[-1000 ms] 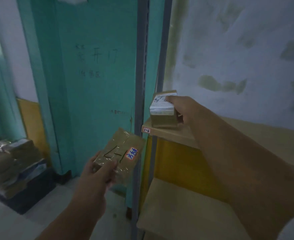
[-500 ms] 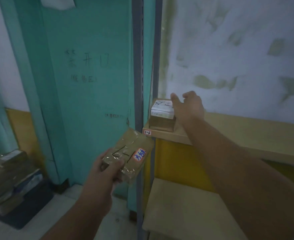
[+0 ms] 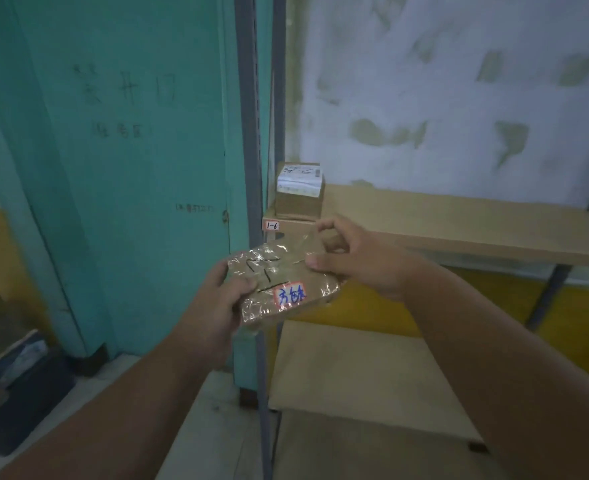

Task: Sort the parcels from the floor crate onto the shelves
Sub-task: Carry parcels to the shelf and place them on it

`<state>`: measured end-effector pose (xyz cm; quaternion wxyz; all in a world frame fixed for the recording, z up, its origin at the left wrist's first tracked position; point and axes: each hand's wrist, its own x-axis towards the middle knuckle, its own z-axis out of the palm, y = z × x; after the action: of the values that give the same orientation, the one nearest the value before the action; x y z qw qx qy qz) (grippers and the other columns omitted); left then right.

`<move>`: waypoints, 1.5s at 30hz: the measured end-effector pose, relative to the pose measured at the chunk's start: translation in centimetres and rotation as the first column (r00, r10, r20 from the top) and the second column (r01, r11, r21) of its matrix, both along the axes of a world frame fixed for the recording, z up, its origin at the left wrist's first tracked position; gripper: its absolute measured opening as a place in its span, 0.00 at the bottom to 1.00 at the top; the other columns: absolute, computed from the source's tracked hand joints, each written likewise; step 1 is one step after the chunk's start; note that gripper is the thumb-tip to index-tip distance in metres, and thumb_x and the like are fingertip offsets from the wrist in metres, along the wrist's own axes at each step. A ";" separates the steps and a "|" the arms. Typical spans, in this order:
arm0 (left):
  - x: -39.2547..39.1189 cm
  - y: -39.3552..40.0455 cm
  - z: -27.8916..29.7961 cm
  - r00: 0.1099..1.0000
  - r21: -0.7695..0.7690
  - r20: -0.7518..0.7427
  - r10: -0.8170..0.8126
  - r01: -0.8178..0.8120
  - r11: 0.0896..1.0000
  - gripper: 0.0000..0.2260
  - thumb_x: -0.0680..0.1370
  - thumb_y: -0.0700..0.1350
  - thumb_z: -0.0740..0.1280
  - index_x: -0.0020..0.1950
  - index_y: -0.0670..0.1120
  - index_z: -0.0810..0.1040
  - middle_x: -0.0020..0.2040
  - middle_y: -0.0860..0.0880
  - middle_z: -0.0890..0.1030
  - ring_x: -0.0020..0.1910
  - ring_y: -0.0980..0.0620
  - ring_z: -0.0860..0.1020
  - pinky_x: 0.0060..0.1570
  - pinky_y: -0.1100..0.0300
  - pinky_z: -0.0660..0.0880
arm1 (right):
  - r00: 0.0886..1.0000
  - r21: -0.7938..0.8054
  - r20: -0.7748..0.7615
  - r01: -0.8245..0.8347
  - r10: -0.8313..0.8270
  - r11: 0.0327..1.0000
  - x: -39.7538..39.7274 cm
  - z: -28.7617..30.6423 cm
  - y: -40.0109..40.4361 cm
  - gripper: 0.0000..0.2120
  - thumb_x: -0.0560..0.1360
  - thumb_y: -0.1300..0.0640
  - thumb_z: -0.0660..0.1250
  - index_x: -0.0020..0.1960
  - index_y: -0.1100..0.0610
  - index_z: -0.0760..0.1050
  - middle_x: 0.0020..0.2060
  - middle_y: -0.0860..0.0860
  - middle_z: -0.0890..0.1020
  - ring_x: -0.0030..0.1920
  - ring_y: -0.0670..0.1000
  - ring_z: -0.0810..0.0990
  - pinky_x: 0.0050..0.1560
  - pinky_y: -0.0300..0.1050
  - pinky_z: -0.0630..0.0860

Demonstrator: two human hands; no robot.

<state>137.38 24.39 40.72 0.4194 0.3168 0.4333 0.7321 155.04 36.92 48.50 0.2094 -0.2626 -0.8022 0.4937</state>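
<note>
A flat brown parcel (image 3: pixel 287 284) wrapped in clear tape, with black marker strokes and a small red-edged label, is held in front of the shelf post. My left hand (image 3: pixel 222 301) grips its left end, thumb on top. My right hand (image 3: pixel 350 259) pinches its right end, thumb on top and fingers curled behind. A small cardboard box (image 3: pixel 300 192) with a white label stands on the left end of the upper shelf (image 3: pixel 459 226), just above the tag "1-6" (image 3: pixel 272 225).
A grey shelf post (image 3: pixel 251 133) rises beside a teal door (image 3: pixel 130 150) with handwriting. A lower wooden shelf (image 3: pixel 355 368) lies below my hands. The dark floor crate (image 3: pixel 19 386) with stacked parcels sits at the lower left.
My right hand let go of the small box on the upper shelf, drew back and took hold of the flat parcel's right end. The left hand raised that parcel towards the shelf.
</note>
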 end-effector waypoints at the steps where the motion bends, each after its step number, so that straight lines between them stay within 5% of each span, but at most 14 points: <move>1: 0.0 0.1 0.0 0.999 0.003 -0.018 -0.032 0.032 0.999 0.15 0.74 0.33 0.64 0.59 0.44 0.76 0.44 0.45 0.86 0.38 0.49 0.84 0.33 0.58 0.81 | 1.000 -0.018 -0.022 -0.005 0.005 1.000 0.4 -0.3 0.0 0.22 0.73 0.55 0.75 0.63 0.51 0.72 0.54 0.52 0.85 0.52 0.55 0.85 0.51 0.56 0.81; 6: 0.2 0.4 -0.1 0.984 -0.078 -0.116 -0.137 0.128 0.989 0.26 0.65 0.38 0.66 0.64 0.45 0.75 0.51 0.41 0.83 0.44 0.45 0.83 0.40 0.53 0.80 | 0.998 -0.054 0.055 -0.031 0.034 0.998 2.2 -2.2 -0.6 0.20 0.70 0.52 0.77 0.60 0.50 0.77 0.47 0.51 0.86 0.43 0.50 0.84 0.42 0.50 0.78; 9: 1.1 0.9 -1.5 0.992 -0.099 -0.115 -0.044 0.033 0.995 0.28 0.68 0.45 0.70 0.68 0.47 0.73 0.57 0.42 0.82 0.45 0.50 0.83 0.44 0.55 0.78 | 0.970 -0.120 -0.098 0.211 -0.223 0.970 2.8 -4.6 -1.3 0.17 0.69 0.57 0.78 0.54 0.58 0.75 0.39 0.53 0.84 0.36 0.51 0.82 0.37 0.50 0.79; 14: 4.8 0.3 -7.3 0.988 -0.153 0.057 -0.144 0.151 0.977 0.29 0.70 0.50 0.75 0.69 0.56 0.70 0.61 0.46 0.83 0.56 0.44 0.83 0.55 0.45 0.79 | 0.836 -0.479 -0.154 0.403 -0.527 0.780 2.9 -11.5 -4.2 0.22 0.72 0.56 0.76 0.60 0.59 0.69 0.50 0.59 0.82 0.40 0.56 0.85 0.39 0.54 0.83; 17: 5.9 0.3 -9.2 0.980 -0.198 0.069 -0.187 0.197 0.960 0.30 0.70 0.43 0.75 0.70 0.52 0.70 0.59 0.46 0.84 0.55 0.44 0.84 0.52 0.46 0.80 | 0.883 -0.409 -0.005 0.427 -0.470 0.807 3.0 -14.9 -4.7 0.33 0.69 0.53 0.79 0.68 0.52 0.66 0.52 0.56 0.82 0.48 0.57 0.85 0.46 0.57 0.83; 20: 5.2 0.5 -10.6 0.976 -0.276 0.019 -0.215 0.212 0.937 0.26 0.74 0.38 0.72 0.70 0.51 0.72 0.57 0.44 0.84 0.52 0.44 0.84 0.46 0.49 0.81 | 0.923 -0.309 0.103 0.384 -0.371 0.870 3.5 -15.4 -3.2 0.41 0.69 0.52 0.79 0.75 0.44 0.61 0.49 0.53 0.84 0.46 0.52 0.85 0.46 0.50 0.80; 22: 5.0 0.7 -11.6 0.961 -0.318 -0.007 -0.275 0.259 0.912 0.27 0.75 0.38 0.72 0.71 0.53 0.72 0.57 0.44 0.84 0.54 0.44 0.84 0.51 0.48 0.81 | 0.948 -0.372 0.089 0.315 -0.305 0.873 4.0 -15.2 -1.8 0.43 0.71 0.56 0.77 0.77 0.40 0.57 0.49 0.54 0.85 0.45 0.51 0.86 0.44 0.49 0.80; 25: 5.7 1.5 -13.4 0.961 -0.367 -0.013 -0.277 0.254 0.895 0.34 0.72 0.44 0.75 0.75 0.55 0.67 0.57 0.45 0.85 0.56 0.45 0.84 0.57 0.48 0.79 | 0.964 -0.416 0.093 0.263 -0.248 0.870 4.2 -16.0 -0.2 0.38 0.73 0.61 0.75 0.75 0.39 0.61 0.48 0.56 0.85 0.41 0.51 0.86 0.36 0.46 0.81; 27: 6.0 2.1 -15.0 0.978 -0.417 -0.014 -0.207 0.182 0.891 0.38 0.69 0.50 0.75 0.77 0.54 0.64 0.56 0.46 0.85 0.53 0.48 0.84 0.54 0.52 0.79 | 0.956 -0.399 0.092 0.292 -0.278 0.869 4.1 -18.3 1.0 0.29 0.73 0.60 0.74 0.70 0.45 0.69 0.47 0.56 0.85 0.42 0.53 0.86 0.42 0.55 0.83; 29: 6.4 2.4 -16.5 0.989 -0.474 -0.017 -0.146 0.121 0.872 0.33 0.72 0.52 0.73 0.75 0.54 0.66 0.55 0.48 0.85 0.49 0.53 0.85 0.51 0.56 0.77 | 0.944 -0.416 0.099 0.326 -0.314 0.849 4.2 -21.0 2.3 0.21 0.74 0.59 0.74 0.63 0.47 0.74 0.49 0.58 0.85 0.45 0.56 0.85 0.50 0.66 0.81; 31: 7.0 2.8 -17.8 0.996 -0.532 -0.003 -0.093 0.078 0.843 0.21 0.77 0.49 0.71 0.69 0.54 0.72 0.52 0.51 0.85 0.45 0.57 0.84 0.48 0.57 0.77 | 0.942 -0.473 0.110 0.330 -0.317 0.817 4.2 -23.6 3.8 0.17 0.74 0.58 0.74 0.59 0.48 0.75 0.51 0.60 0.84 0.47 0.57 0.86 0.49 0.67 0.81; 36: 8.5 6.0 -22.4 0.992 -0.692 -0.089 0.092 -0.128 0.710 0.16 0.75 0.52 0.73 0.62 0.54 0.78 0.57 0.46 0.82 0.51 0.50 0.81 0.43 0.58 0.74 | 0.956 -0.535 0.167 0.292 -0.240 0.793 3.7 -30.5 9.0 0.17 0.72 0.55 0.76 0.58 0.46 0.75 0.53 0.57 0.84 0.49 0.58 0.85 0.48 0.67 0.81; 41: 9.8 9.9 -26.4 0.971 -0.784 -0.019 0.239 -0.163 0.599 0.15 0.75 0.53 0.74 0.60 0.55 0.77 0.55 0.45 0.82 0.54 0.47 0.82 0.56 0.48 0.79 | 0.965 -0.589 0.212 0.253 -0.155 0.768 2.8 -35.6 14.2 0.19 0.70 0.55 0.77 0.58 0.44 0.75 0.57 0.58 0.81 0.52 0.59 0.84 0.49 0.63 0.82; 45: 9.0 12.2 -29.2 0.951 -0.795 -0.016 0.309 -0.199 0.573 0.20 0.74 0.52 0.75 0.65 0.53 0.76 0.55 0.45 0.83 0.52 0.48 0.83 0.56 0.50 0.80 | 0.972 -0.601 0.221 0.203 -0.084 0.773 0.0 -38.1 17.8 0.17 0.74 0.59 0.74 0.58 0.47 0.73 0.56 0.59 0.82 0.52 0.58 0.84 0.47 0.59 0.83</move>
<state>146.41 36.56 11.50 0.4321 -0.0119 0.7241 0.5374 155.00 54.69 10.43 0.0746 -0.4212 -0.5885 0.6861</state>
